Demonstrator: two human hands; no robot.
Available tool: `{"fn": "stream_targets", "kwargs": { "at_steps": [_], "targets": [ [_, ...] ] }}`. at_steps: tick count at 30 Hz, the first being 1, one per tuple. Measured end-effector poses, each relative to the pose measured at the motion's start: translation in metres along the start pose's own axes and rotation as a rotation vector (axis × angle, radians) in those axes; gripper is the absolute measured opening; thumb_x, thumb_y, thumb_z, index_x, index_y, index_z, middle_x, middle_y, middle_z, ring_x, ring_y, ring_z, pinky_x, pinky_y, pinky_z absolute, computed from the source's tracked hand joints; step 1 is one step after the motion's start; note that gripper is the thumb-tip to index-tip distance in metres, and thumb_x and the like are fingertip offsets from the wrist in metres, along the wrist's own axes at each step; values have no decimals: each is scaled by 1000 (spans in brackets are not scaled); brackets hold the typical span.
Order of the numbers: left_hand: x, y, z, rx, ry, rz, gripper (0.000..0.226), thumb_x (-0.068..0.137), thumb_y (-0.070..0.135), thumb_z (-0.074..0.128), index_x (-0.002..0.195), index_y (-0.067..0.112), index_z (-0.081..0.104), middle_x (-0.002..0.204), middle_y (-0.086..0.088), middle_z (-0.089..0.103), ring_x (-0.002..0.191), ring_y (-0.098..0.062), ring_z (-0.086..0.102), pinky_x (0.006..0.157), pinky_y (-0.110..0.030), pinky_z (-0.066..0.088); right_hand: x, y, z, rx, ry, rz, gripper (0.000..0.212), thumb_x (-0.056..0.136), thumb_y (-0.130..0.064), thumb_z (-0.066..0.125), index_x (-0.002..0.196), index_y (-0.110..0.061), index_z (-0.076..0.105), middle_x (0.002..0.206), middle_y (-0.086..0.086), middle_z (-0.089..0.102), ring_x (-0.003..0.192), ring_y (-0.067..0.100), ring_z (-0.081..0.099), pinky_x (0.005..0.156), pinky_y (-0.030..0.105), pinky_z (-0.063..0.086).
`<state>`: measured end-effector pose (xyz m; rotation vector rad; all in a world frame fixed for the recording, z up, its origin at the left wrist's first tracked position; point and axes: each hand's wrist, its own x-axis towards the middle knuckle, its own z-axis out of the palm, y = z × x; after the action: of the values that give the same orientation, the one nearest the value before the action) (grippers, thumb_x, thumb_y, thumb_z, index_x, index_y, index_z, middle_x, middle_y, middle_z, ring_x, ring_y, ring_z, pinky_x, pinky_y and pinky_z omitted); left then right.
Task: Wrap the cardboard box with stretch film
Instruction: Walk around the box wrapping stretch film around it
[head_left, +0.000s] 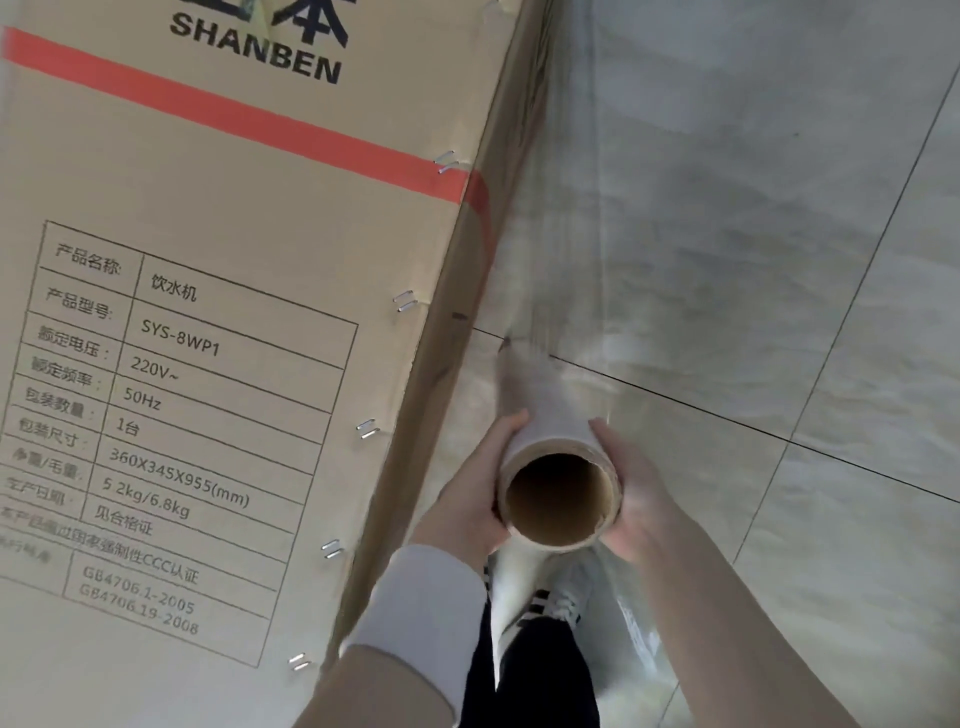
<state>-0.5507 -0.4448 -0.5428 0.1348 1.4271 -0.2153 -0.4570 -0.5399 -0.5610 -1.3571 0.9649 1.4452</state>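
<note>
Head view: cardboard box (208, 312) fills the left of the frame, standing on the tiled floor (805, 260). The printed face is toward the camera, with "SHANBEN" lettering at the top, a red stripe (234, 114) running across it and round the corner, and a spec table (171, 415) below. There's a row of metal staples (405, 301) along the box's right edge. The film roll (524, 415) is just right of that edge, near the box but not touching it as far as I can tell. It's seen end-on, with the brown cardboard core open toward the camera. Left hand (478, 488) is curled round the roll's left side at the near end, with a white cuff (421, 613) at the wrist. Right hand (631, 493) is wrapped round the right side, thumb over the top, forearm bare. So both hands grip the roll, and neither is open. A clear sheet of film (571, 208) runs from the far end of the roll up along the box's side face, with the tiles visible through it. More loose film shows below the roll, too blurred to trace. Under the hands: a shoe (566, 597) and dark trousers (540, 670).
</note>
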Motion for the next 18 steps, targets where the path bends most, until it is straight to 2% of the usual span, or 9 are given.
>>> {"fn": "stream_targets", "kwargs": {
  "at_steps": [2, 3, 7, 9, 11, 14, 16, 17, 18],
  "targets": [
    [-4, -21, -8, -119, 72, 62, 60, 60, 41, 81, 106, 6, 65, 96, -14, 71, 85, -27, 68, 81, -41, 55, -3, 6, 0, -3, -28, -33, 43, 98, -38, 44, 106, 1, 61, 77, 16, 68, 75, 28, 63, 69, 37, 48],
    [-9, -28, -10, -165, 80, 89, 54, 67, 37, 76, 110, 8, 63, 95, -12, 69, 83, -25, 67, 76, -38, 56, -4, 8, 0, -21, -42, -45, 43, 97, -37, 45, 110, 1, 60, 83, 18, 69, 79, 29, 63, 73, 38, 49],
    [-25, -42, -18, -378, -1, 5, 36, 83, 38, 64, 99, 6, 66, 77, -15, 71, 66, -27, 70, 66, -35, 55, -3, 12, 4, -128, 25, 17, 30, 97, -31, 49, 100, -5, 62, 74, 12, 68, 68, 24, 65, 71, 35, 50],
    [-23, -40, -20, -340, 25, 48, 36, 86, 39, 60, 103, 7, 64, 77, -14, 72, 71, -27, 69, 65, -35, 54, 0, 11, 9, -181, 41, 65, 28, 95, -29, 51, 101, -5, 63, 75, 12, 65, 68, 26, 61, 72, 35, 50],
    [-21, -32, -19, -272, 74, 119, 35, 88, 34, 59, 115, 12, 61, 85, -13, 72, 80, -26, 67, 65, -33, 53, 5, 12, 11, -188, 40, 79, 24, 95, -27, 50, 101, -6, 61, 79, 14, 61, 70, 27, 59, 73, 34, 50],
    [-3, -16, -29, 63, 161, 296, 20, 94, 21, 51, 106, 25, 67, 105, -5, 68, 84, -18, 63, 68, -29, 51, 14, 15, 16, -156, 37, 95, 25, 95, -24, 48, 105, -4, 60, 84, 16, 62, 72, 28, 60, 72, 35, 51],
    [5, -1, -35, 329, 157, 327, 20, 93, 22, 49, 98, 32, 66, 119, -5, 63, 98, -21, 62, 87, -37, 51, 23, 19, 17, -134, 16, 100, 22, 96, -22, 46, 97, -4, 59, 69, 13, 62, 60, 24, 61, 59, 28, 53],
    [6, 8, -35, 453, 150, 301, 13, 92, 29, 52, 101, 32, 62, 119, -7, 62, 102, -24, 61, 93, -39, 49, 24, 21, 19, -134, -2, 101, 24, 98, -22, 44, 90, -4, 58, 59, 11, 63, 52, 22, 61, 51, 24, 51],
    [2, 17, -30, 555, 144, 272, 24, 87, 41, 59, 107, 28, 56, 117, -8, 61, 103, -26, 60, 93, -39, 48, 25, 23, 22, -142, -1, 98, 27, 100, -22, 42, 87, -4, 57, 52, 10, 63, 50, 21, 61, 48, 23, 50]
  ]
}}
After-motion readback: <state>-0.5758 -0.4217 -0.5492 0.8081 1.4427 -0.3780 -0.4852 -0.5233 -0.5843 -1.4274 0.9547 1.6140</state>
